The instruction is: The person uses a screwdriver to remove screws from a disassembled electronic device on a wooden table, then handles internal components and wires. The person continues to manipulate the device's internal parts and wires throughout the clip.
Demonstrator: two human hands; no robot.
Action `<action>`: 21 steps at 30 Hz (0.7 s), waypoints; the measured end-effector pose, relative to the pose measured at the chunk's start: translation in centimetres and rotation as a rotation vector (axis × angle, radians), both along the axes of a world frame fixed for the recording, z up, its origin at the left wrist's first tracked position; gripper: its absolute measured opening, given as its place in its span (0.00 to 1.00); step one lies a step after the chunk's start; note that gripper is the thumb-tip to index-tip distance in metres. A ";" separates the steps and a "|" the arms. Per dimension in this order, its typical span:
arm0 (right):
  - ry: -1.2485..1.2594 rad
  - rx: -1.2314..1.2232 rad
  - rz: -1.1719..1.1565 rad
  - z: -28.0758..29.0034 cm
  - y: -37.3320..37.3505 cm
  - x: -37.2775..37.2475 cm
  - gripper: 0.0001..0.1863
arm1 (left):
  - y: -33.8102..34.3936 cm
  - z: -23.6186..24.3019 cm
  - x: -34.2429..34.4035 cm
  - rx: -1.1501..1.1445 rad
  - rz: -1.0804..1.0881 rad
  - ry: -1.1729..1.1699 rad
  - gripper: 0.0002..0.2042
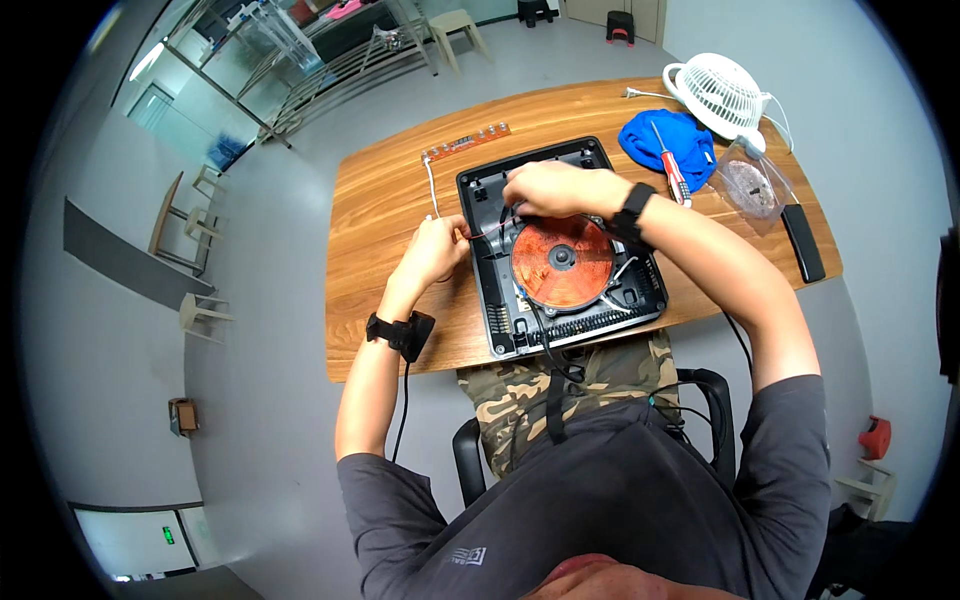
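Note:
An open black induction cooker base (487, 290) lies on the wooden table in front of me, with a round copper coil (560, 285) inside. My left hand (437, 248) is at its left edge, fingers pinched on a thin wire. A white cable (432, 185) runs down to this hand from a narrow orange circuit board (466, 143) behind the base. My right hand (555, 190) reaches over the upper part of the base, above the coil, fingers curled together and pointing down. A thin reddish wire (488, 232) stretches between both hands. What the right fingertips hold is hidden.
On the right of the table (375, 290) are a blue cloth (640, 135), a red-handled screwdriver (672, 170), a white fan (718, 92), a clear plastic bag (752, 188) and a black flat box (802, 243). A black cord (550, 345) hangs over the front edge.

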State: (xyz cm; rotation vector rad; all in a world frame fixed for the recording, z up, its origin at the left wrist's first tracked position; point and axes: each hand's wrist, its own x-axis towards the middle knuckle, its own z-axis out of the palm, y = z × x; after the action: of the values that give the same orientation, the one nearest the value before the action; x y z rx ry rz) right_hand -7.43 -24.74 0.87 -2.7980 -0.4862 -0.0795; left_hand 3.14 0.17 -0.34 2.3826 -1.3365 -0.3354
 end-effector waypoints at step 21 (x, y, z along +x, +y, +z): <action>0.148 -0.061 0.184 -0.3 3.6 -0.4 0.15 | 0.3 -0.2 -4.2 -0.111 0.012 0.593 0.06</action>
State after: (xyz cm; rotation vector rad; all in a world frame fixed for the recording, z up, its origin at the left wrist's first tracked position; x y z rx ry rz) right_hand -7.84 -21.15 0.59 -2.7761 -0.7167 0.1833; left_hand -1.09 0.46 -0.51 1.9702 -1.0259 -0.8584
